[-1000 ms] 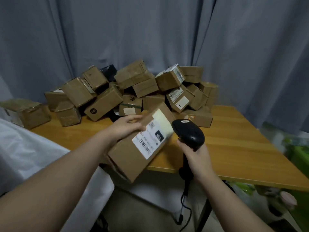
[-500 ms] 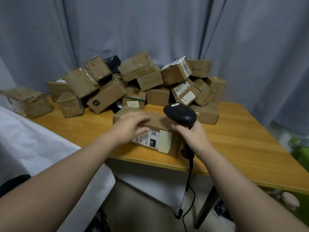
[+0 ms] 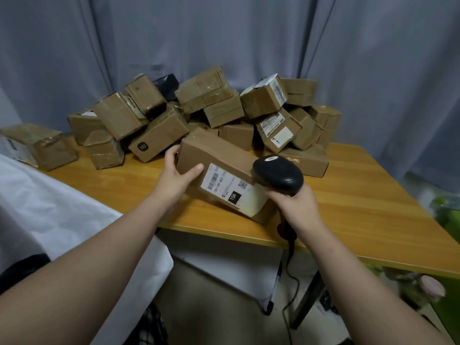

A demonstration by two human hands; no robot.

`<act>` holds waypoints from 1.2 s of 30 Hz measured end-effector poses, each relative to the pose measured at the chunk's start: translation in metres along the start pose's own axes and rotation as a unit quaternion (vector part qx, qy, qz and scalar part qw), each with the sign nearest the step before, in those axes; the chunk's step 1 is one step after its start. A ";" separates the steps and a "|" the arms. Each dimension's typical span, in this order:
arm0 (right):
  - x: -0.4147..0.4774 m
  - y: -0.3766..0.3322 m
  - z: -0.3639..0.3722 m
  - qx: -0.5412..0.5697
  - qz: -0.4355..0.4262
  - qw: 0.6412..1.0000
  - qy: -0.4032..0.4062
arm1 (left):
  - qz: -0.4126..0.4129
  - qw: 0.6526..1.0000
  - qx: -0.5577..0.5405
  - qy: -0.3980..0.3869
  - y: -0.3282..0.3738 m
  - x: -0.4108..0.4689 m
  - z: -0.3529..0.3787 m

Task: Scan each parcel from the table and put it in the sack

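My left hand [image 3: 178,174] grips the left end of a long brown cardboard parcel [image 3: 216,155], thumb on its front face. The parcel is tilted over the wooden table [image 3: 361,202], its white shipping label [image 3: 224,184] facing me. My right hand [image 3: 296,202] holds the handle of a black barcode scanner [image 3: 277,174], whose head sits just right of the label, against the parcel's right end. A heap of several brown parcels [image 3: 206,108] fills the back of the table. The white sack [image 3: 49,215] lies at the lower left.
A lone parcel [image 3: 42,145] lies at the table's far left, behind the sack. The scanner's cable [image 3: 290,290] hangs below the table's front edge. Grey curtain [image 3: 224,33] closes the back. Green objects [image 3: 445,212] sit on the floor at the right.
The parcel was held low in front of the table edge, then set on the table; now it is tilted up again with its label toward me. The scanner stays beside the label.
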State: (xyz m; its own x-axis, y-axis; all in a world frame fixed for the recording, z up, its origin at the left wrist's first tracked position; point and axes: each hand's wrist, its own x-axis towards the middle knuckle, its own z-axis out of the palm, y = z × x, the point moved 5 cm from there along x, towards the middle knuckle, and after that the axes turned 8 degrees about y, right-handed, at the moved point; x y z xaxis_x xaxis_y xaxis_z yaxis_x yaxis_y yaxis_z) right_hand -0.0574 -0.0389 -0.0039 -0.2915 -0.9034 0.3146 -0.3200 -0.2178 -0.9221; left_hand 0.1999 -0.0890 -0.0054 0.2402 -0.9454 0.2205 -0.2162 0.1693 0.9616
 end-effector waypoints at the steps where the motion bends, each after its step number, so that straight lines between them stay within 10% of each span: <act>1: -0.002 0.000 -0.005 0.050 0.015 0.999 0.015 | 0.038 0.999 0.020 0.006 0.011 0.001 0.002; 6: -0.022 0.019 -0.005 0.219 0.148 0.964 0.043 | 0.170 0.980 0.032 0.095 0.068 -0.003 0.011; 11: -0.033 0.041 -0.006 0.247 0.234 0.938 0.070 | 0.256 0.962 0.088 0.009 0.093 -0.011 0.034; 17: -0.023 0.040 -0.044 0.084 0.090 0.969 0.214 | 0.300 0.942 0.141 -0.056 0.120 -0.015 0.078; 23: -0.030 0.000 -0.051 -0.003 -0.026 0.993 0.112 | 0.266 0.946 0.183 -0.018 0.121 0.005 0.088; 36: -0.074 -0.001 -0.036 0.033 0.043 0.989 0.135 | 0.237 0.949 0.203 -0.031 0.125 0.009 0.082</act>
State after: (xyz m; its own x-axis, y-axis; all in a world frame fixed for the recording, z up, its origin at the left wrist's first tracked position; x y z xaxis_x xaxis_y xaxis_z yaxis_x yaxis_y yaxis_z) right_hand -0.0676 0.0411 -0.0176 -0.5489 -0.7893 0.2752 -0.2273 -0.1759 -0.9578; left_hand 0.0974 -0.0987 0.1036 -0.0283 -0.8062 0.5909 -0.6368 0.4702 0.6110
